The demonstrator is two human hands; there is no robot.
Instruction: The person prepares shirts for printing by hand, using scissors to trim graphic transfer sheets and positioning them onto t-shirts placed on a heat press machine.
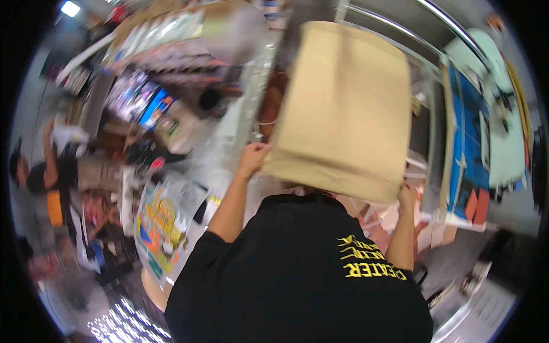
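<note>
A large tan rectangular paper bag [346,103], with a crease across its near end, is held up in front of my chest. My left hand [254,160] pinches its near left corner. At the near right corner, my right hand [407,197] grips the edge, with some of its fingers hidden behind the bag. The bag hides much of what lies beneath it.
A clear plastic bag with a colourful print [166,223] lies left of me. Metal rails [394,26] and a blue panel [460,137] stand at the right. Another person [54,171] is at far left. Pinkish-brown pieces [377,220] lie below the paper bag.
</note>
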